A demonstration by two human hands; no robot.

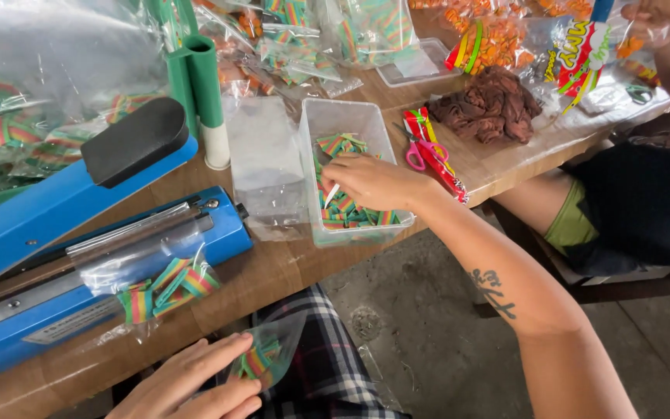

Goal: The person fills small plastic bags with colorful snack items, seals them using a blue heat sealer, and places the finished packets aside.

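The left hand (195,384), nearest the camera, pinches a small clear plastic bag of rainbow-striped candy strips (261,358) in a closed grip below the wooden surface (273,268). Up and across from that grip, the right hand (378,182) curls its fingers inside the clear rectangular plastic tub (348,124) of matching strips, apparently holding 1 pale piece. Keeping the bag mouth wide under the surface edge looks wisest, with the blue heat sealer (79,256) just above it.

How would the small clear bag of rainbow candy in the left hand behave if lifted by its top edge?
The bag would probably sag: its thin film already looks crumpled under the left hand. It seems light, holding only a few strips. Its open top may let candy slip out if tilted.
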